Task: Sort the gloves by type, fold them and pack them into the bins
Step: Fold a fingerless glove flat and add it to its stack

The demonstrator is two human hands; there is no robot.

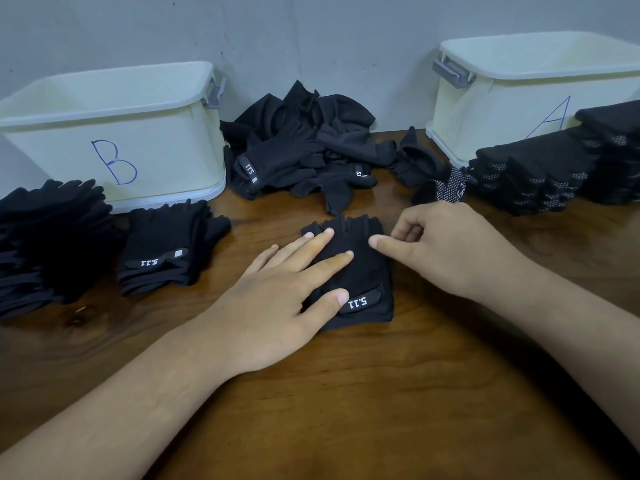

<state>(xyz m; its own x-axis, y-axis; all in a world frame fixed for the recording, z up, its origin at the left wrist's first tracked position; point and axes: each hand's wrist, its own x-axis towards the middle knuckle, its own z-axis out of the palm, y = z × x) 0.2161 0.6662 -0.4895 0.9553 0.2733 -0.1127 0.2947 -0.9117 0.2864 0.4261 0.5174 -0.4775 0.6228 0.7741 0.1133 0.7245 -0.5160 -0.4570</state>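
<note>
A black fingerless glove point(363, 271) with a 5.11 strap lies flat on the table in front of me. My left hand point(277, 299) presses on its left side with straight fingers. My right hand point(446, 247) sits at the glove's right edge, thumb touching the fabric and the other fingers curled and holding nothing. A loose heap of black gloves point(304, 150) lies at the back between the bins. Bin B point(114, 140) stands at the back left, bin A point(526, 95) at the back right.
A stack of folded 5.11 gloves point(166, 247) sits in front of bin B, with a larger black stack point(45, 244) at the far left. Folded dotted-grip gloves point(554, 168) are stacked before bin A. The wooden table point(346, 410) meets a grey wall behind.
</note>
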